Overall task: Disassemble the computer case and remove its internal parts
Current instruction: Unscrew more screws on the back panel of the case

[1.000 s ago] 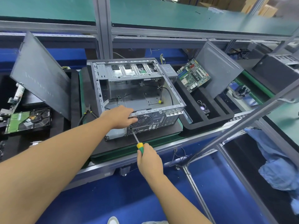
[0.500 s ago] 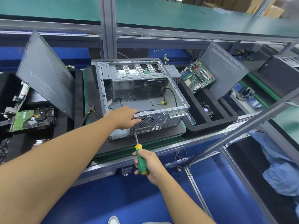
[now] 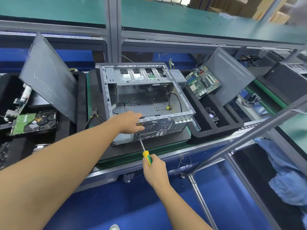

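The computer case (image 3: 146, 100) lies on its side on a dark mat (image 3: 166, 143) in the middle of the surface (image 3: 174, 152). Its open side faces up and its rear panel faces the front edge. Inside are bare metal, a few loose cables and the drive cage along the far wall.

The left hand (image 3: 127, 122) lies over the top rim of the rear panel. Its grip is closed on the rim, with the fingers hooked over the edge and the thumb down against the fan grille.

The right hand (image 3: 155, 170) is just off the front edge. Its grip is wrapped tight round the yellow and green handle of the screwdriver (image 3: 146, 153). The shaft slants up and away to the rear panel just below the left hand. The tip seems to sit on a screw there, though the spot is too small to be sure.

Pliers (image 3: 94, 116) lie on the mat's left edge, beside the case. Toward the right edge of the surface, a black foam tray (image 3: 216, 130) holds a motherboard (image 3: 202, 81) tilted against its back and a small fan in a front pocket. A grey side panel (image 3: 230, 75) leans behind the motherboard. A power supply (image 3: 177, 77) stands between the case and the tray.

Toward the left edge, another side panel (image 3: 48, 77) leans at a slant over a second tray. A hard drive (image 3: 33, 123) lies in that tray with its circuit board up.
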`<action>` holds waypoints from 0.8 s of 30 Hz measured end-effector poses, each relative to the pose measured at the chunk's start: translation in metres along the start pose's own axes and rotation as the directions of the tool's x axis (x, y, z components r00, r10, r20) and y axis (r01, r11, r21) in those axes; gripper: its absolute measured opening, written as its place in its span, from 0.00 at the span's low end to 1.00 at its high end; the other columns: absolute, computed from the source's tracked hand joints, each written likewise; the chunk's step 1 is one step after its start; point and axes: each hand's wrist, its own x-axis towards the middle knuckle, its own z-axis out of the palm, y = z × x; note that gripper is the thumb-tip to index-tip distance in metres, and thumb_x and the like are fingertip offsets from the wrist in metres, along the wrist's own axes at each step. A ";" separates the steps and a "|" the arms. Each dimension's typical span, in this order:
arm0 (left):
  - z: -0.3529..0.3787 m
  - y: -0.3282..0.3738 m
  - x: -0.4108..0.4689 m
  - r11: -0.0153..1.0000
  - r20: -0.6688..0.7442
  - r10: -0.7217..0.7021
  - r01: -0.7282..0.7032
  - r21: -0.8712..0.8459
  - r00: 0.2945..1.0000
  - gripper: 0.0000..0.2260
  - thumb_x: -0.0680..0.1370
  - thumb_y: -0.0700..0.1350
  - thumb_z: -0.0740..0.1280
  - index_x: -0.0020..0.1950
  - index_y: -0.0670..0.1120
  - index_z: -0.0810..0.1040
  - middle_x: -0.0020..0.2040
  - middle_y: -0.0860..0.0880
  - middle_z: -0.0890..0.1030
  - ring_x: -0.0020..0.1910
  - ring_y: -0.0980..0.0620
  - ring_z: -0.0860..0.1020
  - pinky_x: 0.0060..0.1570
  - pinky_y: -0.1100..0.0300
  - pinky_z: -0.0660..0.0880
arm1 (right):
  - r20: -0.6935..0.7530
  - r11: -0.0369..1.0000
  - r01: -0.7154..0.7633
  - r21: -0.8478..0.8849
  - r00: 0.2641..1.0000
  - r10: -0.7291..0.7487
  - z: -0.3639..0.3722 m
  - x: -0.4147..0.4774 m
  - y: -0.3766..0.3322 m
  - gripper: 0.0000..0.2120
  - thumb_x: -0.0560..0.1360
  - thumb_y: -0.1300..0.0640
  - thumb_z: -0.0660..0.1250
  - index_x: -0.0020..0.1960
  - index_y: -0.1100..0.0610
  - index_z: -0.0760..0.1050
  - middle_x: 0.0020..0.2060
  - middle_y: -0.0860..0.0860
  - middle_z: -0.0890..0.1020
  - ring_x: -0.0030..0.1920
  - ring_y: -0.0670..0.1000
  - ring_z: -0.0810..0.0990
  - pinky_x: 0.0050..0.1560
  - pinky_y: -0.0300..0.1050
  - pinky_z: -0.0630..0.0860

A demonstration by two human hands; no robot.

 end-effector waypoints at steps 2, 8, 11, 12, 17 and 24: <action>0.001 0.000 0.002 1.000 0.006 0.006 -0.007 0.008 1.000 0.16 0.79 0.58 0.65 0.59 0.48 0.70 0.41 0.51 0.74 0.43 0.49 0.76 0.42 0.51 0.76 | 0.166 0.888 -0.228 0.400 0.971 0.175 -0.004 0.008 0.001 0.17 0.82 0.48 0.58 0.45 0.60 0.75 0.35 0.52 0.81 0.29 0.51 0.71 0.26 0.42 0.66; 0.001 0.000 0.005 1.000 0.027 0.004 -0.005 0.008 1.000 0.11 0.78 0.55 0.67 0.46 0.49 0.69 0.40 0.50 0.75 0.40 0.50 0.75 0.39 0.53 0.73 | 0.584 0.498 -0.535 0.683 0.809 0.067 -0.008 0.015 0.016 0.18 0.84 0.52 0.56 0.56 0.62 0.80 0.40 0.56 0.84 0.30 0.51 0.76 0.28 0.43 0.70; 0.002 -0.001 0.005 1.000 0.025 0.005 -0.005 0.010 1.000 0.13 0.78 0.54 0.67 0.42 0.50 0.67 0.39 0.49 0.74 0.39 0.50 0.74 0.37 0.54 0.70 | 0.563 0.487 -0.502 0.715 0.826 0.026 -0.009 0.016 0.020 0.15 0.83 0.52 0.59 0.55 0.60 0.80 0.36 0.52 0.80 0.31 0.50 0.75 0.29 0.43 0.73; 0.002 0.000 0.005 1.000 0.023 0.008 -0.008 0.009 1.000 0.13 0.79 0.54 0.67 0.41 0.50 0.66 0.39 0.49 0.74 0.38 0.51 0.74 0.36 0.54 0.69 | 0.535 0.494 -0.482 0.724 0.844 0.041 -0.008 0.015 0.021 0.13 0.83 0.52 0.60 0.54 0.60 0.80 0.35 0.52 0.79 0.31 0.49 0.75 0.30 0.43 0.75; 0.002 0.000 0.004 1.000 0.018 0.007 -0.007 -0.001 1.000 0.13 0.79 0.54 0.67 0.41 0.51 0.66 0.39 0.50 0.74 0.38 0.51 0.73 0.36 0.55 0.68 | 0.285 0.761 -0.262 0.594 0.953 0.106 -0.004 0.007 0.013 0.08 0.81 0.53 0.63 0.47 0.57 0.73 0.35 0.52 0.75 0.30 0.50 0.77 0.34 0.49 0.81; 0.001 0.002 0.004 1.000 0.007 0.018 -0.018 0.017 1.000 0.12 0.79 0.54 0.66 0.51 0.46 0.73 0.41 0.49 0.76 0.39 0.50 0.75 0.36 0.56 0.69 | -0.125 0.981 0.105 -0.165 0.984 -0.127 0.002 -0.004 0.005 0.11 0.81 0.48 0.62 0.46 0.50 0.62 0.38 0.46 0.75 0.34 0.51 0.71 0.29 0.44 0.61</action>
